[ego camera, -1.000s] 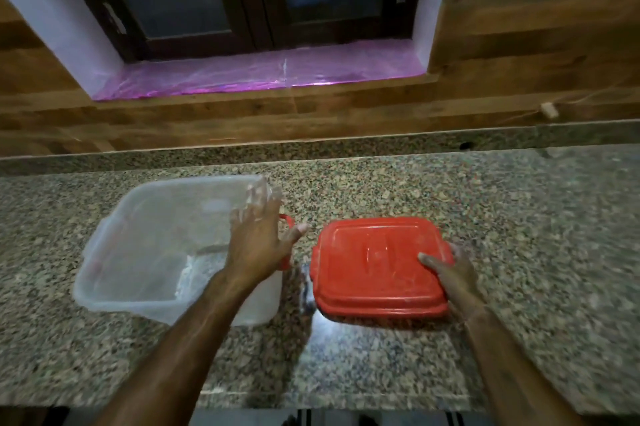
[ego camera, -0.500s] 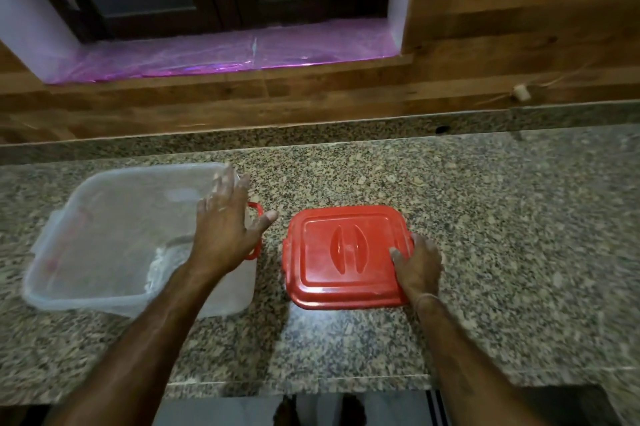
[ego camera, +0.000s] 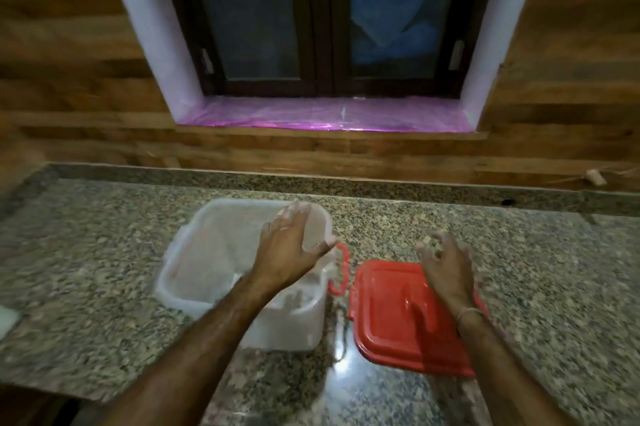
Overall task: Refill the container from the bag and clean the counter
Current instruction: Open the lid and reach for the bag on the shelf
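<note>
A clear plastic container [ego camera: 214, 252] with a red side latch [ego camera: 341, 268] stands open on the granite counter [ego camera: 519, 252]; a little white powder lies in its bottom. My left hand [ego camera: 289, 249] hovers over its right rim, fingers spread, holding nothing. The red lid [ego camera: 394, 318] lies flat on the counter just right of the container. My right hand [ego camera: 446, 264] is raised above the lid's far edge with fingers curled and apart, touching nothing. No bag is in view.
A wood-panelled wall with a window and a pink-lined sill [ego camera: 325, 114] rises behind the counter. A raised granite ledge [ego camera: 346, 183] runs along the back. A white object [ego camera: 7, 320] shows at the left edge. The counter's front edge is near my forearms.
My right hand has lifted off the red lid. My left hand has risen from the container's rim. The camera has tilted up and shifted left, and the frame is blurred.
</note>
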Demonstrator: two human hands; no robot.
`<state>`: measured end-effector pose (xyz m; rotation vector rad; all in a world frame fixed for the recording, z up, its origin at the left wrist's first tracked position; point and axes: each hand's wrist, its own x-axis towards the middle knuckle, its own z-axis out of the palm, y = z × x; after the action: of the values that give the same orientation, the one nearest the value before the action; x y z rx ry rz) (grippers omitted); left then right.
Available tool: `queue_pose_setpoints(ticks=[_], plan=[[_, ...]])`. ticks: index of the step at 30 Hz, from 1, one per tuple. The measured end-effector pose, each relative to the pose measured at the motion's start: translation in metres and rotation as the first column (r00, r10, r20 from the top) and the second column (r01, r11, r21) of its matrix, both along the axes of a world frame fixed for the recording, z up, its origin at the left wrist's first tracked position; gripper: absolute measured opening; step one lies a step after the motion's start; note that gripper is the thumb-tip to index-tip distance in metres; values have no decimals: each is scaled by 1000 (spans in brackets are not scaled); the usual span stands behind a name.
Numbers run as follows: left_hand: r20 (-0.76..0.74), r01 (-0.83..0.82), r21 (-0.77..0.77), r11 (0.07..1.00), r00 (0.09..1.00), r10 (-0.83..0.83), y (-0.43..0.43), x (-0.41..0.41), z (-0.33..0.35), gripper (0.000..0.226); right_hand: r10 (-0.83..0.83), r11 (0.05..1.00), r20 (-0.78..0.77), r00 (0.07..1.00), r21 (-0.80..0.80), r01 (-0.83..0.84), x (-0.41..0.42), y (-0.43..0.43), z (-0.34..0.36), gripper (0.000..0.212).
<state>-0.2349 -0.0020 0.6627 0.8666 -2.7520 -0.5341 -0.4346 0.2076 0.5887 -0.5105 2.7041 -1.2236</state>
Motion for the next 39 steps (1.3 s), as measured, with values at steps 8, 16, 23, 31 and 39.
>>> queue_pose_setpoints(ticks=[8,16,23,31,39], plan=[[-40,-131,-138,982,991,127,-115,142,61,82,317,923,-255,914,-141,-359,119,-167,126,32],[-155,-343,-152,927,934,321,-226,299,112,78,551,802,-375,746,-11,-597,265,-298,189,38],[-330,-453,-167,876,863,383,-333,364,173,69,593,734,-467,655,-21,-679,308,-425,242,41],[-403,-585,-265,767,790,462,-457,415,288,66,692,571,-540,479,4,-821,352,-605,344,50],[-470,-660,-462,592,749,467,-570,468,420,69,637,498,-678,368,-3,-867,416,-757,474,42]])
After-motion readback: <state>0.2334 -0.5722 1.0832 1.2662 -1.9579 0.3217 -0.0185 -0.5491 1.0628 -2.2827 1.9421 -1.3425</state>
